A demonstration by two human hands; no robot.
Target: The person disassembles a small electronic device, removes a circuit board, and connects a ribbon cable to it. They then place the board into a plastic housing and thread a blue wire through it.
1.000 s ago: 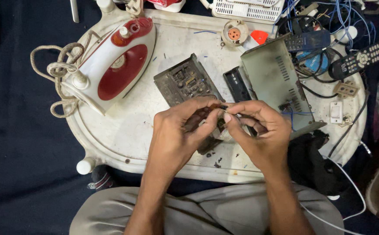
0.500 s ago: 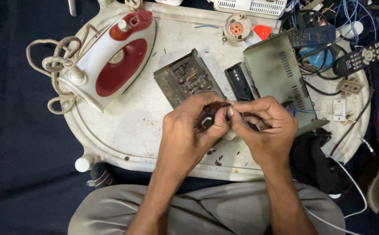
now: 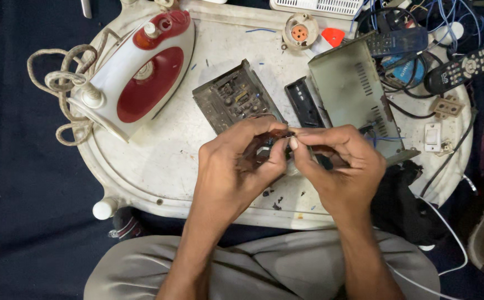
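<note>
The head view looks down on a white oval surface (image 3: 158,166) set on dark cloth, with the person's grey-trousered lap at the bottom edge. Both hands meet over the near middle of the surface. The left hand (image 3: 233,166) curls its fingers (image 3: 253,130) around a small dark part (image 3: 272,141), with the thumb pressed up against it from below. The right hand (image 3: 339,164) comes in from the other side, its thumb and forefinger pinched tight on the same part, so the fingertips of the two hands touch. The part is mostly hidden between them; what kind it is I cannot tell. Just beyond the hands lies an open circuit chassis (image 3: 233,97), tilted, its boards and components facing up. Beside it on the right sits a narrow black panel (image 3: 306,103), then a grey metal cover (image 3: 356,91) with vent slots, lying at an angle. On the far left rests a red and white iron (image 3: 142,72), soleplate side down, with its braided cord (image 3: 58,83) looped over the edge of the surface. At the far rim stands a round socket (image 3: 299,32) with an orange centre. At the right are two remotes (image 3: 461,68), tangled blue and black wires (image 3: 447,16) and a white switch (image 3: 432,137). Dark crumbs (image 3: 275,201) lie scattered under the hands.
</note>
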